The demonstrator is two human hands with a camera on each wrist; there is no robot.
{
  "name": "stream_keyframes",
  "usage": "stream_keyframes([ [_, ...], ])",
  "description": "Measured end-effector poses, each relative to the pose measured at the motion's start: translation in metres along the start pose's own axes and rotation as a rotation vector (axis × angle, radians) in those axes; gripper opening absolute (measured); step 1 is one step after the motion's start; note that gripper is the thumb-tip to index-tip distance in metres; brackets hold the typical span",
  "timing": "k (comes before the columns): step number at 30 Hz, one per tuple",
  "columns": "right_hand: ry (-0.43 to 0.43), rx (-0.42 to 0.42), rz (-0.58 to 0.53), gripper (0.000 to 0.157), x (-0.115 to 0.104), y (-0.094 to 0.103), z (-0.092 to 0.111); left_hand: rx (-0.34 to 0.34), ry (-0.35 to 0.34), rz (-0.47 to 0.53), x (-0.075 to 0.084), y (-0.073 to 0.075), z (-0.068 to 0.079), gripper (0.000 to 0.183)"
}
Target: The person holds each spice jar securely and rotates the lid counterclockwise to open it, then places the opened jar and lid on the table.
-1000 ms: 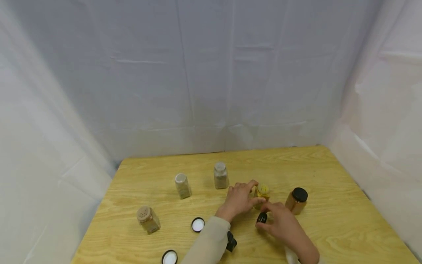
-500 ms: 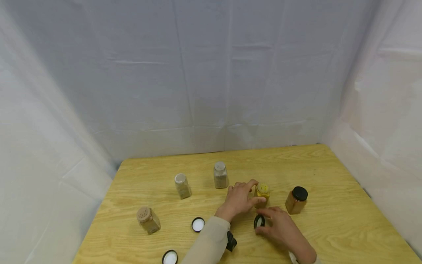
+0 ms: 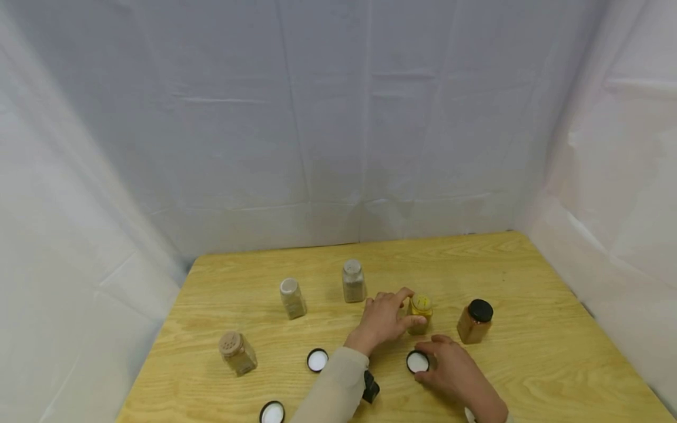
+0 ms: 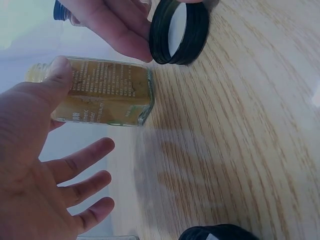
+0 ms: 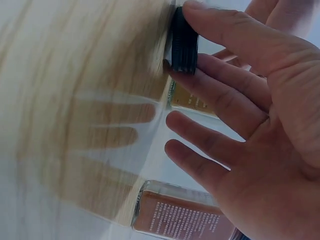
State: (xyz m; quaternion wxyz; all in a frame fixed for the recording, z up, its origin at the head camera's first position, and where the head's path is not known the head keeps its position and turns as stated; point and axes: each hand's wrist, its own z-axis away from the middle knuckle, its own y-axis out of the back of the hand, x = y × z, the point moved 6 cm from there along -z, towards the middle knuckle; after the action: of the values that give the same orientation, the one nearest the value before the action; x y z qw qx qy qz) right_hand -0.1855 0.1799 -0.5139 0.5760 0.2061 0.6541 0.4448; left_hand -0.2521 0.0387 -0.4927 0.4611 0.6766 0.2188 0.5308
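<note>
My left hand [image 3: 383, 320] grips a glass spice jar of yellow turmeric powder [image 4: 110, 95] between thumb and forefinger, near its top. The jar stands upright on the table, its yellow perforated shaker top [image 3: 422, 302] uncovered. In the left wrist view, the other fingers of that hand are spread beside the jar. My right hand [image 3: 455, 367] pinches a black screw lid [image 3: 418, 362] by its edge, just in front of the jar. The lid's white inner face is turned up, and it is right at the tabletop. In the right wrist view, the lid [image 5: 185, 42] is seen edge-on.
Right of the hands stands a reddish-brown spice jar [image 3: 474, 326] with a black lid on. Uncapped jars stand at back centre [image 3: 354, 285], farther left [image 3: 293, 301] and front left [image 3: 239, 355]. Two black lids [image 3: 317, 359] [image 3: 272, 412] lie white side up near the left sleeve.
The right hand has turned the lid from edge-on to white face up and lowered it toward the table, slightly nearer me. My left hand keeps its grip on the turmeric jar.
</note>
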Motion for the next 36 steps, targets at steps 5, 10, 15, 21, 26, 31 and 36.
stream_keyframes([
  [5, 0.02, 0.007, 0.013, 0.046, 0.0, 0.001, -0.001, 0.002, -0.008, -0.012, 0.001, 0.0, -0.001, 0.065],
  [10, 0.016, 0.024, 0.007, 0.048, -0.002, 0.006, 0.001, 0.001, -0.01, -0.015, 0.003, 0.002, -0.002, 0.065],
  [15, -0.025, 0.083, -0.042, 0.051, -0.009, 0.038, 0.012, -0.015, 0.006, -0.005, 0.006, 0.004, -0.003, 0.075],
  [21, 0.185, 0.47, -0.015, 0.017, -0.015, 0.1, 0.028, 0.029, -0.057, -0.083, 0.024, 0.013, -0.008, 0.09],
  [26, 0.294, 0.735, 0.184, 0.025, 0.001, 0.122, 0.035, 0.065, -0.184, -0.33, 0.055, 0.016, -0.019, 0.082],
  [31, 0.129, 0.673, 0.299, 0.051, 0.024, 0.118, 0.029, 0.013, -0.239, -0.561, 0.084, 0.008, -0.033, 0.074],
  [36, 0.021, 0.573, 0.316, 0.053, 0.034, 0.109, 0.023, -0.052, -0.217, -0.655, 0.096, -0.002, -0.043, 0.07],
])
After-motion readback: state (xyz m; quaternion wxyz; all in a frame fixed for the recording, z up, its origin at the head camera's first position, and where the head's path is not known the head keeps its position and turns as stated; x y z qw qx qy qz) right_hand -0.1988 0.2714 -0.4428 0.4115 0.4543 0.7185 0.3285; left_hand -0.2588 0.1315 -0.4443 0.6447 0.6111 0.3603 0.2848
